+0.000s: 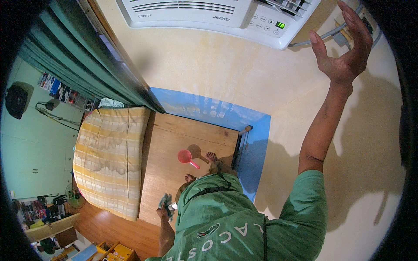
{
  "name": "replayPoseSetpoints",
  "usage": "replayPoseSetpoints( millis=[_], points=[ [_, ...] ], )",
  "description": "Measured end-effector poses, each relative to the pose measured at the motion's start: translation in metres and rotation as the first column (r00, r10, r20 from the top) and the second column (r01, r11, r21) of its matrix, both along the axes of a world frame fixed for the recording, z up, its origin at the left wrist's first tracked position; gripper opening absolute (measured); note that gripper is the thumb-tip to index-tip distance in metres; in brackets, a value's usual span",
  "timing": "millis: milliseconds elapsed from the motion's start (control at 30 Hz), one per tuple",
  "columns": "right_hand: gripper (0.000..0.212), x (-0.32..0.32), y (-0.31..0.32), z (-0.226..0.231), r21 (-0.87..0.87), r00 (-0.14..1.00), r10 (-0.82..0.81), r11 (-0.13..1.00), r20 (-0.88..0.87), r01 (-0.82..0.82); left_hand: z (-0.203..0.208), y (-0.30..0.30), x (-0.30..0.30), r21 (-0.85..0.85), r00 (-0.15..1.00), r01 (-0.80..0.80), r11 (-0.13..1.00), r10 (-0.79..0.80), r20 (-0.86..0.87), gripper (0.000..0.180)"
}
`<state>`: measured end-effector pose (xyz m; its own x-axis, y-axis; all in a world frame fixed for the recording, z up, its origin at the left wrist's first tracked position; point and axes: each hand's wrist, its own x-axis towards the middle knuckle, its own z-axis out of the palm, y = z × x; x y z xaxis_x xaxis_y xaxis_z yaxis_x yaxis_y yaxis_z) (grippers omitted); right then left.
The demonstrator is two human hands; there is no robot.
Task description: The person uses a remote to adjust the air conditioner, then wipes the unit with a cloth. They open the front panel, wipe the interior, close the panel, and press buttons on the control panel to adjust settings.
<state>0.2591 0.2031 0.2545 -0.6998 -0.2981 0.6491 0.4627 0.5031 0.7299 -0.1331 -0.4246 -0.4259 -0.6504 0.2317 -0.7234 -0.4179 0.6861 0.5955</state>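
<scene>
My right hand is raised at the upper right, with the thumb and fingers apart and nothing seen between them. It is beside a white window air conditioner, close to a grey cable on the wall; whether it touches the wall, I cannot tell. Low down by my hip, my left hand is closed on a grey-green cloth. A small white object shows at the cloth's edge, its kind unclear. My bare feet are on a wooden platform with a pink dipper near them.
Left of the platform lies a folded mattress in yellow-and-white check. A green curtain hangs at the upper left. Blue covering lines the lower wall, wet-looking streaks above it. Shelves with goods and yellow crates stand lower left.
</scene>
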Motion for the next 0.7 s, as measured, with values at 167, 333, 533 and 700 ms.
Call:
replayPoseSetpoints(
  millis=[167, 333, 533, 700],
  points=[
    [0.079, -0.004, -0.006, -0.002, -0.051, 0.999, -0.008, 0.999, -0.031, 0.006, -0.023, -0.01, -0.003, 0.068, 0.999, -0.053, 0.996, 0.053, -0.004, 0.04],
    [0.072, -0.017, -0.002, 0.0, 0.037, 0.992, 0.025, 0.999, -0.121, -0.021, -0.021, -0.008, 0.001, 0.071, 0.995, -0.066, 0.995, 0.07, -0.065, 0.04],
    [0.084, -0.026, -0.014, -0.01, -0.177, 0.98, 0.058, 0.98, -0.19, -0.092, 0.0, -0.001, 0.006, 0.345, 0.999, -0.041, 0.938, 0.044, -0.001, 0.041],
    [0.083, -0.027, -0.018, -0.009, -0.189, 0.983, -0.015, 0.982, -0.183, -0.02, -0.021, -0.003, -0.008, 0.246, 0.996, -0.091, 0.965, 0.088, 0.023, 0.041]
  ],
)
